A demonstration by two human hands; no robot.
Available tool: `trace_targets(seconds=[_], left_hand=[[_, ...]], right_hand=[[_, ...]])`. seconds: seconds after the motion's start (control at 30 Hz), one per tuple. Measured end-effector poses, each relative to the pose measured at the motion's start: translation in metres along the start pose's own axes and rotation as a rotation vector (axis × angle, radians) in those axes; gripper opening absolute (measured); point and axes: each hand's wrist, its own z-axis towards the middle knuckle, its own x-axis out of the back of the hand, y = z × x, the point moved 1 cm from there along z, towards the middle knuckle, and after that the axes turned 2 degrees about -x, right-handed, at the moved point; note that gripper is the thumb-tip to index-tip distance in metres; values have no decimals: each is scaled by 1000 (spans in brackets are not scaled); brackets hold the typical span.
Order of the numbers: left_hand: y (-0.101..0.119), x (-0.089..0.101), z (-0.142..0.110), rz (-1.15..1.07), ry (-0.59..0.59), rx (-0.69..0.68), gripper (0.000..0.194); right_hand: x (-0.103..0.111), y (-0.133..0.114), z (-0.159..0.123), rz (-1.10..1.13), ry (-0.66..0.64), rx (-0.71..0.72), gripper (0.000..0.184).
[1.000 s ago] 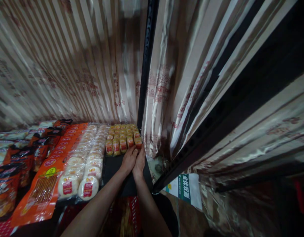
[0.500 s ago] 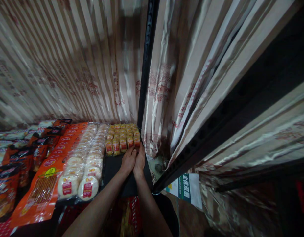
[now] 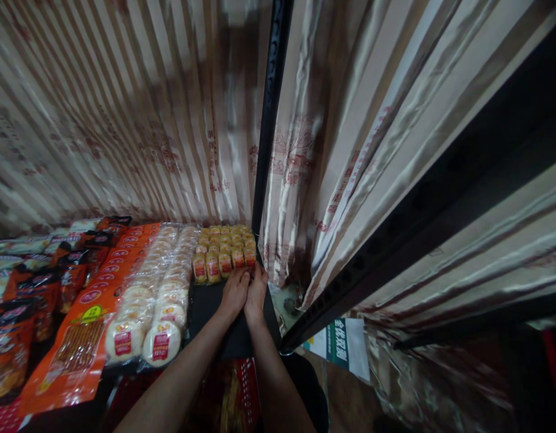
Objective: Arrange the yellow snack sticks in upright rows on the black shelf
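Note:
Several small yellow packets (image 3: 212, 266) with red labels stand in rows on the black shelf (image 3: 210, 313). My left hand (image 3: 235, 293) rests just in front of the front row near its right end, its fingers bent. Beside it, almost touching, my right hand (image 3: 256, 294) is at the shelf's right edge, by the front right packet (image 3: 249, 257). Both hands look closed, but the fingertips are partly hidden, and whatever is between them cannot be made out.
Left of the packets lie clear-wrapped rows of round white pastries (image 3: 161, 344), an orange snack bag (image 3: 79, 343) and darker snack bags (image 3: 43, 300). A black upright post (image 3: 266, 120) stands at the back corner. Striped curtains (image 3: 169, 120) hang behind. A slanting black bar (image 3: 377, 258) crosses on the right.
My right hand has shifted slightly to the right and its fingers sit a little lower beside the front right packet. My left hand has barely moved.

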Motion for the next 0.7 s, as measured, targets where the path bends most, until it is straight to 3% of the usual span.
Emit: trace_targets(seconds=[0.7], left_hand=[[-7,-1,-3,-90,19,57,36]], right_hand=[[0,1,-2,-198,4,112,50]])
